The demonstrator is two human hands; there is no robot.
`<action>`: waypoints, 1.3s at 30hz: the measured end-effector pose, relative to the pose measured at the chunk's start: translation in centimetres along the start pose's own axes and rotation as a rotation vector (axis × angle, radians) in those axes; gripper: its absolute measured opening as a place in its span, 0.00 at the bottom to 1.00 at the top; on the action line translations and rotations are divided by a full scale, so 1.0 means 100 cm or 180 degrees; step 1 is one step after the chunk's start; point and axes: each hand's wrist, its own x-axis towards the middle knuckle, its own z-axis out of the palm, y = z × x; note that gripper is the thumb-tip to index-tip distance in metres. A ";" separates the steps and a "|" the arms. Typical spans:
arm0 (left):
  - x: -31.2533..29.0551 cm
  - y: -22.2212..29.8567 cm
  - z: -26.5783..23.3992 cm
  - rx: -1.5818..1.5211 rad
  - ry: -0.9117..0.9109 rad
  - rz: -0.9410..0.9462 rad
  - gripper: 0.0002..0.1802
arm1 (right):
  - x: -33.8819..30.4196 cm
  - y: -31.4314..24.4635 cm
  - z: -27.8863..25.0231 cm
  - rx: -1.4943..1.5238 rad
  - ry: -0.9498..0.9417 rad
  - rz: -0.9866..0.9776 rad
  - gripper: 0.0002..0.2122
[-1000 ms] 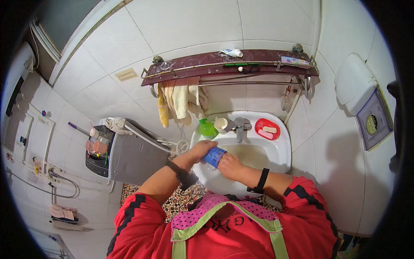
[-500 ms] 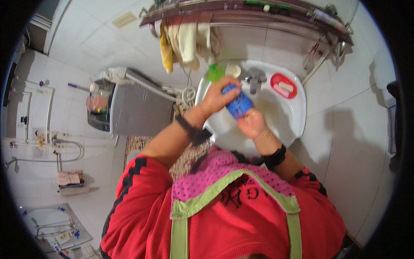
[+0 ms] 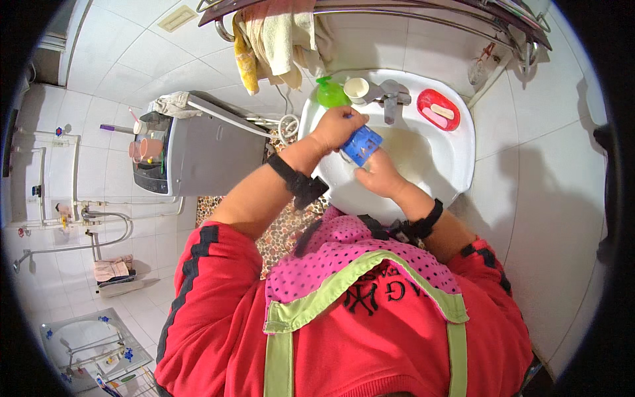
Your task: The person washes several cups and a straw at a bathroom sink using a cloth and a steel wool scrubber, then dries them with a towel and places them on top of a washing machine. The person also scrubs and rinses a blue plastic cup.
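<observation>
Over the white washbasin (image 3: 456,162), a small blue rectangular piece (image 3: 362,145) with what look like openings in its face is between my hands. Its exact kind I cannot make out. My left hand (image 3: 336,129) grips its upper left side, thumb and fingers closed on the edge. At its lower right end is my right hand (image 3: 382,173), its thumb showing and its fingers hidden by the blue piece. Cloudy-looking water (image 3: 407,151) lies in the bowl below. Behind my hands stands the metal faucet (image 3: 391,99).
Along the basin's back rim are a green pump bottle (image 3: 331,92), a pale cup (image 3: 356,89) and a red soap dish (image 3: 438,110) with two soap bars. Towels (image 3: 278,40) hang from the rack above. A grey washing machine (image 3: 211,155) stands at the left, cups on top.
The blue piece has tilted and sits a little higher. My right hand has turned from palm up to thumb side up, its fingers now hidden. The view has shifted slightly.
</observation>
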 end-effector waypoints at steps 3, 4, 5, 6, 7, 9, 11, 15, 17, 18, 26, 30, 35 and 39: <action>-0.006 -0.013 0.008 0.0227 0.0405 0.1063 0.15 | 0.001 -0.004 0.003 0.3272 0.0351 0.0875 0.17; -0.007 -0.017 0.010 0.0185 0.0494 0.1575 0.14 | 0.003 -0.007 0.002 0.4369 0.0467 0.1084 0.18; -0.006 -0.019 0.011 0.0176 0.0560 0.2018 0.14 | 0.005 -0.009 -0.002 0.4899 0.0597 0.1213 0.17; -0.004 -0.020 0.010 0.0019 0.0499 0.2248 0.13 | 0.006 -0.012 -0.005 0.4826 0.0629 0.1262 0.17; -0.004 -0.020 0.009 -0.0103 0.0406 0.2378 0.12 | 0.005 -0.015 -0.005 0.4721 0.0720 0.1235 0.17; -0.003 -0.019 0.005 -0.0323 0.0215 0.2293 0.13 | 0.001 -0.021 -0.005 0.4369 0.0790 0.0956 0.15; -0.005 -0.017 0.001 -0.0549 0.0226 0.1686 0.13 | -0.004 -0.024 -0.009 0.0880 0.0717 0.0032 0.13; -0.010 -0.017 0.003 -0.0998 -0.0018 -0.0353 0.15 | -0.009 -0.022 -0.014 -0.2308 0.0096 -0.1153 0.12; -0.008 -0.018 0.005 -0.1245 0.0023 -0.0515 0.18 | -0.008 -0.022 -0.011 -0.2650 0.0371 -0.1132 0.12; -0.007 -0.020 0.007 -0.1150 -0.0021 -0.0542 0.17 | -0.008 -0.023 -0.007 -0.1732 0.0440 -0.0743 0.12; -0.023 -0.041 0.016 0.0309 0.0801 0.3075 0.16 | 0.006 -0.026 -0.006 0.4559 0.1255 0.1668 0.13; -0.030 -0.037 0.014 -0.0579 0.0419 0.2002 0.35 | 0.002 -0.032 -0.015 0.1479 0.1208 0.0209 0.11; -0.030 -0.029 -0.003 -0.1524 -0.0561 -0.0004 0.29 | -0.011 -0.040 -0.008 -0.1246 0.0463 -0.0636 0.12; -0.036 -0.038 0.007 -0.1412 0.0265 0.0850 0.22 | -0.013 -0.039 0.008 0.0293 0.0853 -0.0048 0.15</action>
